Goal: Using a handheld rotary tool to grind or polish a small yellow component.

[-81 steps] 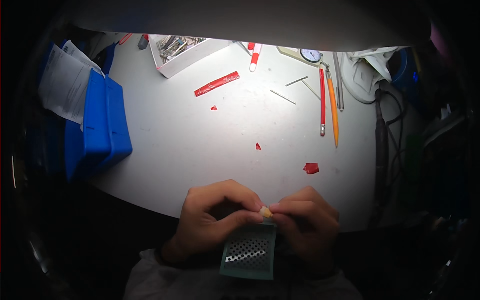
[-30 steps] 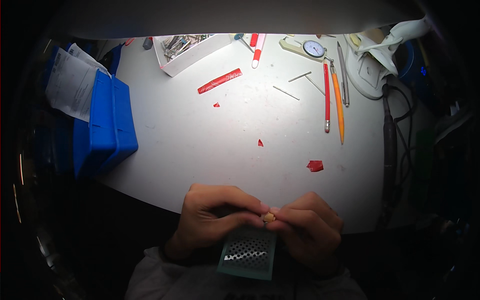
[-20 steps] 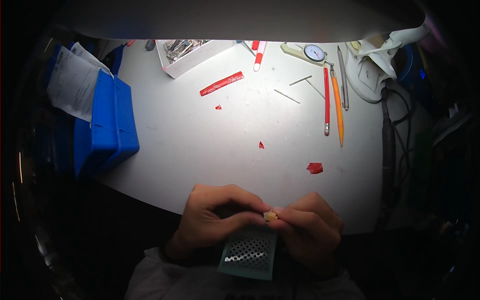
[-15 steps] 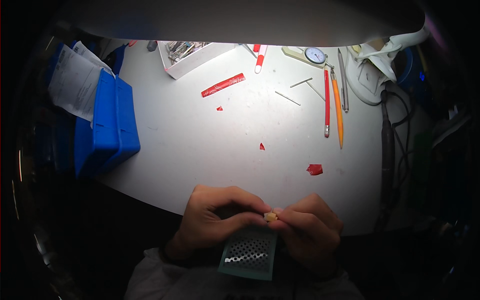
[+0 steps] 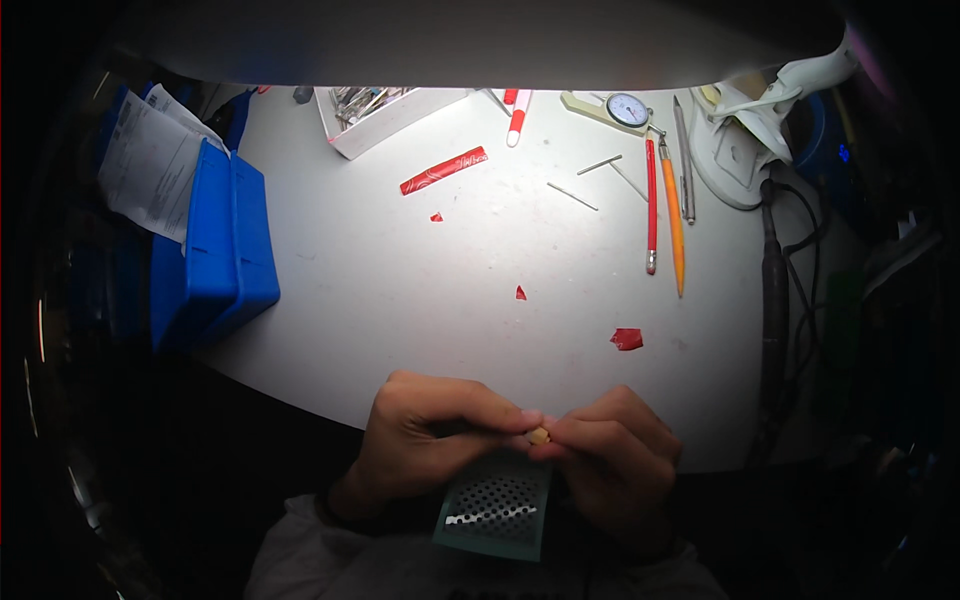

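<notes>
- The left hand (image 5: pixel 430 420) and right hand (image 5: pixel 622 447) are pinching a small yellowish piece (image 5: pixel 540 436) between their fingers, probably steadying it from both sides.
- The piece is sitting between the fingertips, by the tabletop's (image 5: pixel 400 300) near edge.
- A green-edged plate with holes (image 5: pixel 492 492) is lying below the hands, perhaps for catching crumbs.
- A red pencil (image 5: pixel 651 205) is resting far right, presumably out of the way.
- A white box (image 5: pixel 388 131) is holding metal bits, its walls likely keeping them together.
</notes>
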`<action>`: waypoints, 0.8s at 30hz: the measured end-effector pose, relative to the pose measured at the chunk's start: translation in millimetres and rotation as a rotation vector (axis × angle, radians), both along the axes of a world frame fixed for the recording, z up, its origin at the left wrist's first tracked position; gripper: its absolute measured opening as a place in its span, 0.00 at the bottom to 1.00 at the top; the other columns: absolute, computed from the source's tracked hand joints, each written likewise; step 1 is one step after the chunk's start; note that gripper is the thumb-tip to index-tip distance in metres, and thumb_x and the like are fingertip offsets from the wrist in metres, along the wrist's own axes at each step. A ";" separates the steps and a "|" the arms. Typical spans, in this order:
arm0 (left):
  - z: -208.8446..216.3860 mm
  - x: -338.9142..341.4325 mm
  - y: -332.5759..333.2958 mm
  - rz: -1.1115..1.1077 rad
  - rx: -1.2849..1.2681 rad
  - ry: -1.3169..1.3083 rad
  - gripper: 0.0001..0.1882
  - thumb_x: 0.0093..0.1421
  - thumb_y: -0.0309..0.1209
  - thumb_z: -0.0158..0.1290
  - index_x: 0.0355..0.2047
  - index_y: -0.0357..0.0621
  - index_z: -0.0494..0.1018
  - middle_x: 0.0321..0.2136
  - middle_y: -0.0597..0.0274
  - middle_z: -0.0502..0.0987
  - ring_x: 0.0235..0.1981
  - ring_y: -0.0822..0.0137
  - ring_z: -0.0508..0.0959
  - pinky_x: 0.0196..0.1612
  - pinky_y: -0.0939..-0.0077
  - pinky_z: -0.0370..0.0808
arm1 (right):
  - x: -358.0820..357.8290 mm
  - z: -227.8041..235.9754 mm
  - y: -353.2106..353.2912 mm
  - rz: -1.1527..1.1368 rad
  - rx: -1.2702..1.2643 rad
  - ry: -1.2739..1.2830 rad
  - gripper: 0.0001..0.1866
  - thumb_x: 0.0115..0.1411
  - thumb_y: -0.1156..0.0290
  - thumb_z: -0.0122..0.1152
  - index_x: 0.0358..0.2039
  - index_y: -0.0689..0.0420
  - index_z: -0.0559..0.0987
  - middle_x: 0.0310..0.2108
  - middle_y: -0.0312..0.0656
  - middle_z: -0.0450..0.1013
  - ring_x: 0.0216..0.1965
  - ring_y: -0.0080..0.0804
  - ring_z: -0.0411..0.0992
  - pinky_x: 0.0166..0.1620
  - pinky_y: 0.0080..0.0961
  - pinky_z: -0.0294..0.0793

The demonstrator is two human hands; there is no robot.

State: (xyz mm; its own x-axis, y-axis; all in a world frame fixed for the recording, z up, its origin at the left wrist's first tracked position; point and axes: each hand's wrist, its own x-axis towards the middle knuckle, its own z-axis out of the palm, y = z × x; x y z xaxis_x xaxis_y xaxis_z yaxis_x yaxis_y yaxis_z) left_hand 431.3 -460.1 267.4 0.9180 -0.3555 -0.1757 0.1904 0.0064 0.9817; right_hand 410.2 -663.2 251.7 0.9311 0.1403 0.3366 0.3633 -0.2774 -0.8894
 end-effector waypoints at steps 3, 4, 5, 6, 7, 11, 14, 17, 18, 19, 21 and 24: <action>0.7 1.2 0.4 -0.028 0.037 -0.011 0.08 0.57 0.15 0.63 0.38 0.32 0.82 0.35 0.50 0.86 0.39 0.64 0.87 0.46 0.74 0.84 | 0.3 -0.3 0.9 -0.012 -0.010 0.017 0.14 0.49 0.78 0.77 0.37 0.59 0.83 0.27 0.38 0.77 0.27 0.31 0.74 0.29 0.25 0.75; 0.1 0.3 0.0 -0.013 0.012 0.007 0.08 0.58 0.15 0.63 0.39 0.31 0.81 0.36 0.50 0.85 0.40 0.64 0.86 0.47 0.74 0.83 | 1.0 -1.1 2.3 -0.013 -0.009 0.018 0.14 0.49 0.78 0.77 0.37 0.59 0.83 0.27 0.38 0.77 0.27 0.31 0.74 0.29 0.25 0.75; 0.7 -0.5 -1.3 -0.001 -0.014 0.021 0.08 0.59 0.15 0.62 0.40 0.30 0.80 0.38 0.49 0.85 0.41 0.64 0.86 0.48 0.74 0.83 | 1.5 -0.5 2.9 -0.031 -0.012 -0.012 0.15 0.49 0.78 0.77 0.38 0.58 0.83 0.27 0.37 0.77 0.27 0.30 0.74 0.30 0.25 0.75; 0.7 -0.9 -1.1 -0.003 -0.015 0.019 0.08 0.59 0.15 0.62 0.40 0.30 0.80 0.38 0.49 0.85 0.41 0.64 0.86 0.48 0.74 0.83 | 1.8 0.0 3.4 -0.049 -0.014 -0.042 0.16 0.49 0.78 0.77 0.39 0.58 0.83 0.27 0.36 0.76 0.28 0.30 0.74 0.30 0.25 0.75; 0.1 -1.3 0.0 -0.016 -0.041 0.003 0.08 0.60 0.16 0.61 0.41 0.30 0.79 0.38 0.49 0.85 0.42 0.65 0.86 0.48 0.74 0.82 | 1.5 0.5 3.6 -0.051 -0.014 -0.044 0.16 0.49 0.78 0.77 0.39 0.58 0.83 0.27 0.36 0.76 0.28 0.30 0.74 0.30 0.25 0.75; -2.2 -2.1 0.9 -0.033 -0.048 -0.031 0.08 0.63 0.17 0.59 0.43 0.31 0.78 0.39 0.49 0.85 0.42 0.66 0.85 0.49 0.75 0.81 | -2.5 2.3 5.5 -0.088 -0.044 -0.073 0.18 0.49 0.78 0.78 0.41 0.57 0.83 0.28 0.35 0.76 0.29 0.29 0.73 0.31 0.25 0.76; -3.1 -1.8 1.3 -0.039 -0.047 -0.017 0.07 0.64 0.17 0.58 0.42 0.31 0.78 0.40 0.50 0.85 0.43 0.66 0.85 0.49 0.75 0.81 | -3.6 1.9 6.7 -0.100 -0.035 -0.036 0.18 0.49 0.77 0.78 0.41 0.56 0.83 0.29 0.35 0.75 0.30 0.29 0.72 0.32 0.25 0.76; -2.3 -2.4 2.6 -0.059 -0.061 0.009 0.07 0.65 0.17 0.57 0.44 0.31 0.77 0.41 0.49 0.84 0.45 0.66 0.84 0.51 0.75 0.80 | -3.3 1.3 6.4 -0.111 -0.048 -0.033 0.19 0.49 0.75 0.79 0.42 0.56 0.83 0.31 0.35 0.75 0.31 0.29 0.71 0.33 0.25 0.76; -1.3 -2.6 2.6 -0.061 -0.062 0.008 0.07 0.65 0.17 0.57 0.44 0.31 0.77 0.41 0.49 0.84 0.45 0.66 0.84 0.51 0.75 0.80 | -3.3 1.4 5.6 -0.113 -0.064 -0.045 0.19 0.49 0.75 0.79 0.42 0.55 0.83 0.31 0.35 0.74 0.31 0.29 0.71 0.33 0.25 0.75; 0.1 -2.7 2.5 -0.073 -0.078 0.024 0.08 0.66 0.18 0.55 0.45 0.31 0.75 0.41 0.49 0.84 0.45 0.66 0.84 0.51 0.75 0.80 | -3.6 1.7 4.5 -0.115 -0.065 -0.046 0.19 0.49 0.75 0.79 0.42 0.55 0.83 0.31 0.35 0.74 0.31 0.29 0.71 0.33 0.25 0.75; 2.7 -3.0 3.7 -0.082 -0.091 0.043 0.08 0.67 0.18 0.54 0.46 0.30 0.74 0.41 0.49 0.84 0.45 0.67 0.84 0.52 0.75 0.79 | -3.1 1.2 4.1 -0.107 -0.083 -0.040 0.18 0.49 0.74 0.79 0.41 0.55 0.83 0.31 0.35 0.74 0.31 0.29 0.71 0.32 0.26 0.74; 4.3 -2.9 3.4 -0.111 -0.060 0.044 0.08 0.69 0.20 0.51 0.48 0.31 0.73 0.41 0.49 0.84 0.45 0.67 0.84 0.52 0.75 0.78 | -3.7 1.4 4.3 -0.118 -0.083 -0.032 0.17 0.48 0.73 0.79 0.40 0.56 0.83 0.30 0.35 0.73 0.31 0.31 0.71 0.32 0.26 0.74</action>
